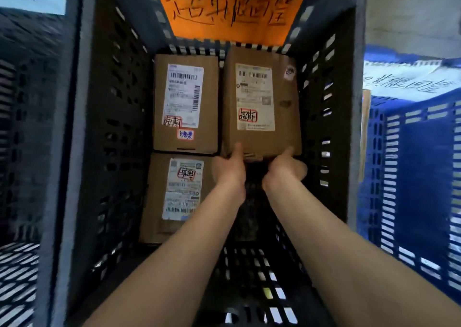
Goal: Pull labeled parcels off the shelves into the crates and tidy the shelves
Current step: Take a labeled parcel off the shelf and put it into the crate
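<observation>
Fingers (297, 168) of both hands are gripping the near edge of one box (259, 97). The thumbs are lying on its top and the other fingers are curling under it, mostly hidden.

The crate (82, 152) is taking almost the whole view, and the left hand (229, 169) and right hand (284, 169) are reaching deep into it. The box is sitting at the far right of the crate, just beside the far-left box (185, 102). Its near end seems to be raised off the floor, so I am judging that it is being set down in that corner. The near-left box (174, 197) is lying flat, and the floor beside it, under the wrists, is looking bare.

To do this step well, the far end should be going down first, then the near end slowly. The fingers should be sliding out toward the person, not sideways, because the gap to the right wall is narrow and knuckles could be caught there. The box should be pressing lightly against its neighbour, so no space is lost and the near-right place is staying free for one more parcel.

The label (254, 94) is facing up, and it is better to leave it so — the red sticker (247, 115) on it is then readable from above, like on the other two boxes.
</observation>
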A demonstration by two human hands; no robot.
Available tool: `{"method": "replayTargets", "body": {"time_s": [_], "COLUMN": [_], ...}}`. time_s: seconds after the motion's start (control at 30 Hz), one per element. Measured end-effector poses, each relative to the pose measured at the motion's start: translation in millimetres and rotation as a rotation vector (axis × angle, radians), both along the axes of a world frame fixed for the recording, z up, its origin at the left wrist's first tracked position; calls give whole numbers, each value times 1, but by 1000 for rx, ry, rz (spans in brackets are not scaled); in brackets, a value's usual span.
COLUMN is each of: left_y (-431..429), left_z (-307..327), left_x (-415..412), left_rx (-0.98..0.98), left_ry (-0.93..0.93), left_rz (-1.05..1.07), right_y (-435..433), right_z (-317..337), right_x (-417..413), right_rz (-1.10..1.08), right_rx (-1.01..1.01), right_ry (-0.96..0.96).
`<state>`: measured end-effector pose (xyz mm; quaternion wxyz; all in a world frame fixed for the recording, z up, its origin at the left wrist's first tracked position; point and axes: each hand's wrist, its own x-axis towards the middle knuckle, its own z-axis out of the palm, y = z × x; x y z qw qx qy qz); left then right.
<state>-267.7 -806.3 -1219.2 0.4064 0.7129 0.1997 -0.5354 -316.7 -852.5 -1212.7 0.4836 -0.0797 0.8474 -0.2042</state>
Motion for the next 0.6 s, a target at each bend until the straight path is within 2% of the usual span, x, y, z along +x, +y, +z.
{"method": "replayTargets", "body": {"time_s": [0.1, 0.2, 0.3, 0.37, 0.5, 0.6], "left_y": [5, 1, -7, -12, -12, -2], "left_z": [-1, -5, -14, -21, -16, 12], "left_x": [5, 14, 20, 21, 22, 23], "left_rx": [-22, -74, -79, -60, -47, -37], "left_ry": [58, 141, 153, 155, 192, 207], "left_rz": [-10, 40, 127, 155, 80, 25], "right_y": [8, 5, -2, -5, -11, -10], "right_z": [12, 12, -2, -9, -8, 27], "right_x": [2, 2, 5, 6, -5, -13], "right_rz": [-196, -130, -91, -142, -63, 6], "right_rx": [-90, -48, -1, 23, 97, 119], "right_ry": [2, 3, -118, -196, -286, -327]}}
